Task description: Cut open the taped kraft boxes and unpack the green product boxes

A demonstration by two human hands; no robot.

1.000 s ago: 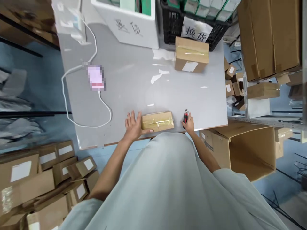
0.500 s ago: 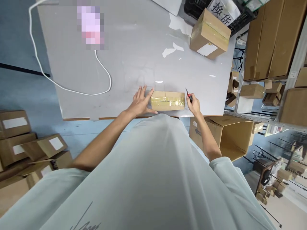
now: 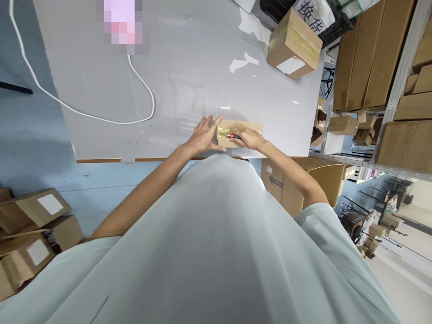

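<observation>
A small taped cardboard box [image 3: 240, 126] lies near the front edge of the grey table. My left hand [image 3: 203, 136] rests against its left end, thumb and fingers spread around the corners. Over the top of the box, my right hand [image 3: 249, 138] is closed around a red-and-black utility knife [image 3: 233, 136]. The knife points left, its blade at the taped seam near the left end. My fingers hide part of the handle and the right part of the tape.
A larger taped box [image 3: 294, 45] sits at the table's back right, beside a black crate [image 3: 342, 29]. A white cable [image 3: 114, 121] curves across the left side. Cartons [image 3: 283, 184] stand below the front edge, and shelves of boxes [image 3: 364, 58] rise at right.
My right hand has brought the knife from beside the box's right end leftward over its top, turning the blade to the left. My left hand stays at the left end. The camera view has shifted slightly.
</observation>
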